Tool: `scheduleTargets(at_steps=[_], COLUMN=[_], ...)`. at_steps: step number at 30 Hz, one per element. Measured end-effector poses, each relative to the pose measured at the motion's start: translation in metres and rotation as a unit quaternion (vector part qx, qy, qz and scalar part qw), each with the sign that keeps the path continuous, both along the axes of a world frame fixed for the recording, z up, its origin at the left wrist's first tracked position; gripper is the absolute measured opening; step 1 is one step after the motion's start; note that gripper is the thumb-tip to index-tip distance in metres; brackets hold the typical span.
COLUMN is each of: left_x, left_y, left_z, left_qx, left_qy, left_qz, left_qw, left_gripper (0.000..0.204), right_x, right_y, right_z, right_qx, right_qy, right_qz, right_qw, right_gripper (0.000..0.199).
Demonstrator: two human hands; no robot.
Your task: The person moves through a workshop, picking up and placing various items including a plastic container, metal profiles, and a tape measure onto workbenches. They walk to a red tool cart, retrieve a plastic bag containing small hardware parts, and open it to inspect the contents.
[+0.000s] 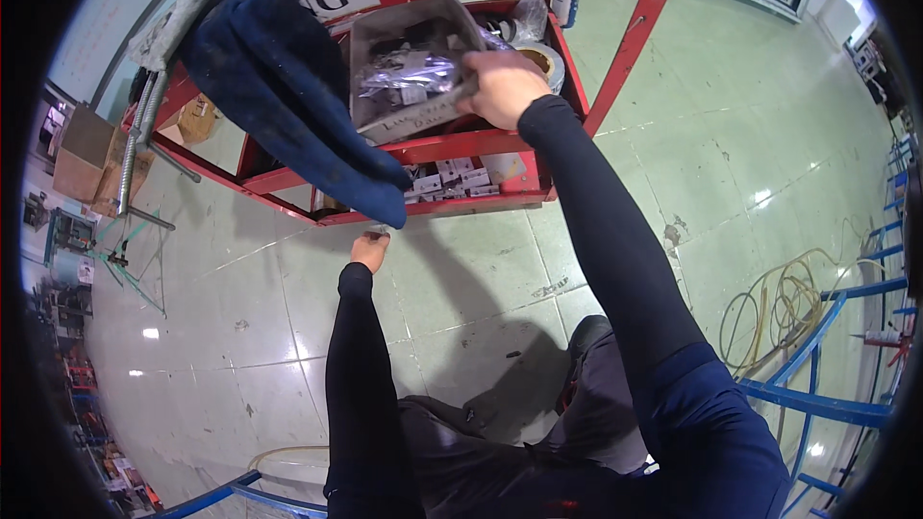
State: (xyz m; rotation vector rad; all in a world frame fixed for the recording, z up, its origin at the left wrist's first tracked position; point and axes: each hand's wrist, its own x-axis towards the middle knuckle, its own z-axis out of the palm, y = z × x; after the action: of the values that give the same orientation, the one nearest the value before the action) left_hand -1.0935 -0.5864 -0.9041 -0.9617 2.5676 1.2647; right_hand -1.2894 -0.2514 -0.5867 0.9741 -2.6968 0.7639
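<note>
My right hand (pixel 507 86) is closed over the right front edge of a grey bin (pixel 415 121), which sits tilted on the upper shelf of a red metal cart (pixel 615 67). Inside the bin are shiny clear plastic bags (pixel 411 75) and dark small parts. Below and to the left, my left hand (pixel 369 249) is closed just under the hanging tip of a dark blue cloth (pixel 279 86). Something small shows at its fingertips, too small to name. The cloth drapes over the cart's front rail and hides part of both shelves.
Beside the bin lies a tape roll (pixel 541 62). Small white boxes (pixel 452 180) fill part of the lower shelf. Cardboard boxes (pixel 96 159) and a green stand (pixel 123 259) are at left. Blue metal frames (pixel 817 404) and a coiled yellowish hose (pixel 784 312) lie at right.
</note>
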Motion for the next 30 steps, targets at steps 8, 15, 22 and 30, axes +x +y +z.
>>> scheduleTargets(at_steps=[8, 15, 22, 30], left_x=[-0.02, -0.001, 0.005, 0.051], left_y=[0.034, -0.006, -0.015, -0.002], left_z=[0.028, -0.035, -0.014, 0.065], left_qx=[0.039, -0.043, -0.265, -0.264], left_qy=[-0.007, 0.008, -0.081, 0.216], left_qz=[-0.012, -0.06, -0.086, 0.236], left_qw=[0.999, 0.997, 0.957, 0.91], left_gripper=[0.041, 0.04, 0.038, 0.042], right_x=[0.006, 0.066, 0.11, 0.129], right_y=[-0.013, -0.058, -0.109, -0.128], right_z=[0.022, 0.057, 0.04, 0.038], right_qx=[-0.201, -0.255, -0.324, -0.299], right_qy=[0.036, 0.056, 0.0, -0.026], right_qz=[-0.011, 0.04, 0.142, 0.193], right_qw=[0.979, 0.964, 0.935, 0.934], right_gripper=[0.052, 0.038, 0.028, 0.019])
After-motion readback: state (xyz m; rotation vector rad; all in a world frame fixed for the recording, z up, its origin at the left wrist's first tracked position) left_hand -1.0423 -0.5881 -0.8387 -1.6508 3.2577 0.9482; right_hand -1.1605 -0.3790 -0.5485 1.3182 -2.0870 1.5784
